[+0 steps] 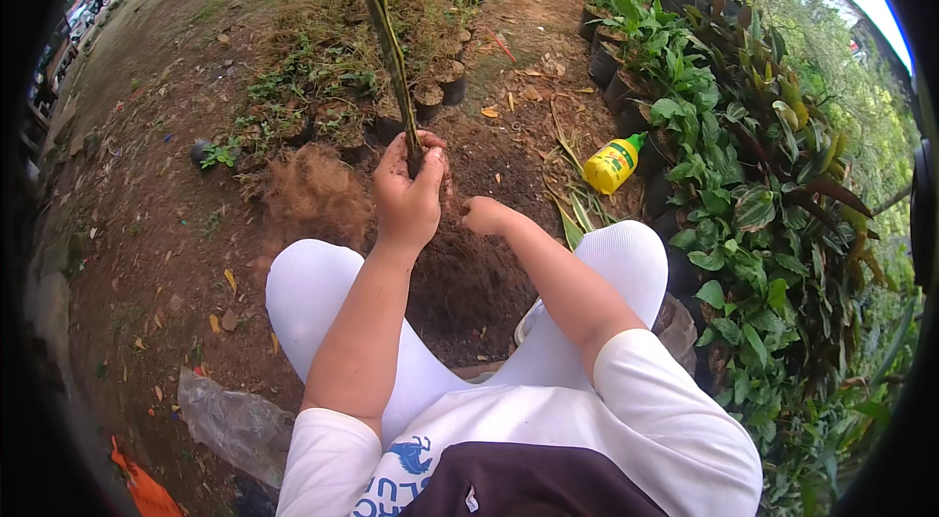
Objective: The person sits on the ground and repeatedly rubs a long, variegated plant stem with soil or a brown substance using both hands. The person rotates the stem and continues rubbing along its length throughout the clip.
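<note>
My left hand (pixel 409 190), dirty with soil, grips the base of a long snake plant leaf (pixel 385 22) with yellow edges. The leaf stands nearly upright and leans a little left at its top. Just right of it and lower, my right hand (pixel 486 215) is curled over the dark soil (pixel 469 289) between my knees. Its fingertips point towards the left hand, and whether they pinch anything is hidden. A clump of brown fibre (pixel 319 190) lies on the ground to the left of my hands.
Low potted plants (pixel 359 69) stand ahead. A yellow bottle (pixel 612 165) with a green cap lies right, near cut variegated leaves (pixel 576 220). Leafy plants in black polybags (pixel 605 62) line the right side. A clear plastic bag (pixel 231 421) lies at lower left, near an orange object (pixel 143 484).
</note>
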Available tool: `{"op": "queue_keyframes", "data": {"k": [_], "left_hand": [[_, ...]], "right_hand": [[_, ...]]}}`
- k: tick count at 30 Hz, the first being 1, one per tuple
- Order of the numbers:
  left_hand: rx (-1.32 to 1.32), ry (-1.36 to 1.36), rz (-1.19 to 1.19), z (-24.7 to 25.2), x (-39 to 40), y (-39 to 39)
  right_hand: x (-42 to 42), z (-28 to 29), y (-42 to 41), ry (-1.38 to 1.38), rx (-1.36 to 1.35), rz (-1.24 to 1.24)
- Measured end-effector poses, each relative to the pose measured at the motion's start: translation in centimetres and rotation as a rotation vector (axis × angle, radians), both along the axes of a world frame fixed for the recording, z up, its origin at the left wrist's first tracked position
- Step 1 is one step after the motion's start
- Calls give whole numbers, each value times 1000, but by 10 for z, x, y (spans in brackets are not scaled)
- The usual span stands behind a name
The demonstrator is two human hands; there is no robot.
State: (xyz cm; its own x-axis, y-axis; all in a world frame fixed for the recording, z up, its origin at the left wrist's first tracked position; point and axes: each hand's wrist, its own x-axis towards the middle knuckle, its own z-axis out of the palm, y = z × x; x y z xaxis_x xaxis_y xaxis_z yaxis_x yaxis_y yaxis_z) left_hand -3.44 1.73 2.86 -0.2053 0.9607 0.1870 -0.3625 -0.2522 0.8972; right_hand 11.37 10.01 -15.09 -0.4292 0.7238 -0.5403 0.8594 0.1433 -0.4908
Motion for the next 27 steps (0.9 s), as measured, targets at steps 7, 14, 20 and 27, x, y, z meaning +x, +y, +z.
{"op": "queue_keyframes", "data": {"k": [7, 14, 20, 27], "left_hand": [[-21, -15, -43, 3, 9, -3], [-87, -102, -85, 1, -3, -8], [-132, -105, -70, -3, 3, 4], [-175, -138, -76, -11, 9, 10]], "right_hand": [[27, -91, -20, 364, 186, -1287], [39, -137, -105, -191, -196, -1090], [35, -156, -75, -99, -383, -726], [37, -162, -91, 155, -416, -1167]]}}
